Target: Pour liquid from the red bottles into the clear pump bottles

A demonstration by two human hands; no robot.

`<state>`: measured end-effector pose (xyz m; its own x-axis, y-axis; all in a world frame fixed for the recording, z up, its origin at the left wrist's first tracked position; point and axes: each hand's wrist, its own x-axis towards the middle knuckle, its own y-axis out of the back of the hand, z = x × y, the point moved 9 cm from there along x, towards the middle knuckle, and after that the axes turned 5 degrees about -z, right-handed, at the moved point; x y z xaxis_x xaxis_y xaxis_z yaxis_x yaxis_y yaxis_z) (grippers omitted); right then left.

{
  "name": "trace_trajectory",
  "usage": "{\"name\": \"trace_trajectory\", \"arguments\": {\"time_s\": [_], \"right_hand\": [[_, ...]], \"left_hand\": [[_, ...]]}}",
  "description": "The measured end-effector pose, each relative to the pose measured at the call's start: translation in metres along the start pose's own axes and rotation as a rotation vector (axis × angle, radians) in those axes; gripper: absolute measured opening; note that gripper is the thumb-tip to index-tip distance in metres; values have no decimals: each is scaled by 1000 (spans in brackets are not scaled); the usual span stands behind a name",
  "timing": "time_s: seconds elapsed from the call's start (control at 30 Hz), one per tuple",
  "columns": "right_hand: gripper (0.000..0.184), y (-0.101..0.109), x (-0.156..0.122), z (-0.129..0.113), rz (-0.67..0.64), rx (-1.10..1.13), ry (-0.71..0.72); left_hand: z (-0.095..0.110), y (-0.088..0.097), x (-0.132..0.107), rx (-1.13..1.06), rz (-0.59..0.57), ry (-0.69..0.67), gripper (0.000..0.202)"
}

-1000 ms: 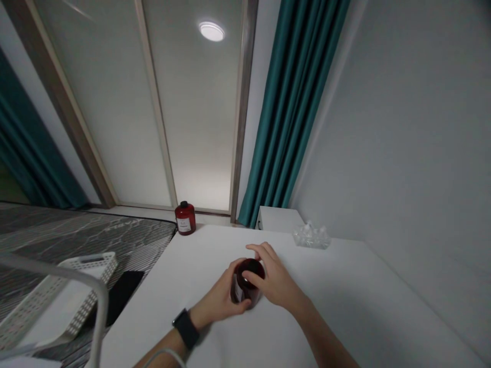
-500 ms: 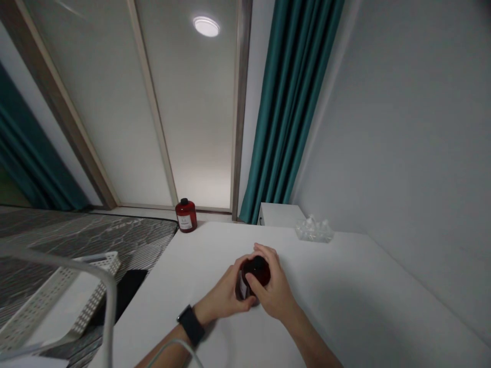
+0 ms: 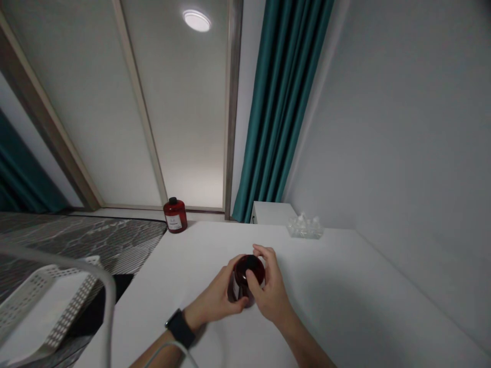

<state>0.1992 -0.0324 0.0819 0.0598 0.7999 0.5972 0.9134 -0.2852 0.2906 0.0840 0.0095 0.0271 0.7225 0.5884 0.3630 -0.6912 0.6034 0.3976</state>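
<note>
Two hands on one dark red jar (image 3: 245, 278) and not much else going on: the left hand (image 3: 217, 299) wraps the body from the side and the right hand (image 3: 270, 294) is clamped over the dark lid, thumb on top and fingers curled round the far edge. Compared with a second ago, the right hand's fingers have crept further round the lid, where before they were spread flatter across it. The left hand's grip looks the same, so my read is the lid is being worked while the body is held steady. The jar hasn't gone anywhere, it sits on the white desk (image 3: 345, 286) about mid-way across, close to the person. As for writing, a pale label (image 3: 235, 291) peeks out between the left fingers but I can't read a word. The matching red bottle (image 3: 175, 215) off the desk's back left corner has a white label too, with print far too small to make out
</note>
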Motion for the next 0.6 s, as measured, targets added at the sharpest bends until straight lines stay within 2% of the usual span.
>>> {"name": "trace_trajectory", "arguments": {"time_s": [0.17, 0.3, 0.4, 0.6], "right_hand": [[42, -6, 4, 9, -64, 68, -65], [25, 1, 5, 3, 3, 58, -7], [26, 3, 2, 6, 28, 112, -47], [22, 25, -1, 22, 292, 198, -106]], "left_hand": [[3, -2, 0, 3, -10, -31, 87], [3, 0, 0, 8, -1, -16, 84], [3, -1, 0, 22, -16, -12, 85], [-5, 1, -2, 18, -10, -11, 90]]}}
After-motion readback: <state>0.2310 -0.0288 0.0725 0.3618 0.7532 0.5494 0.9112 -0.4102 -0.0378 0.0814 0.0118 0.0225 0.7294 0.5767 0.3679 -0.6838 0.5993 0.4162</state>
